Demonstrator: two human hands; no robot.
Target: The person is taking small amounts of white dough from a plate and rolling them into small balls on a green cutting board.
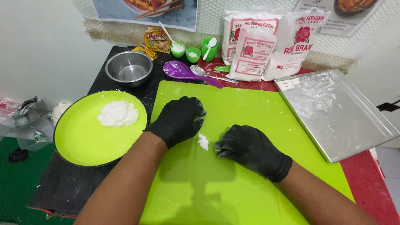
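Both black-gloved hands rest on the green cutting mat (250,112). The left hand (180,119) is curled, its grip seemingly empty. The right hand (250,151) pinches, perhaps, the small white dough piece (203,141) lying between them.

we see bright, even indoor light from above. soft shadows fall under arms onto green cutting mat (250,108). dull glare on metal tray (333,112) and steel bowl (128,68). focus sharp; slight wide-angle bend at edges.
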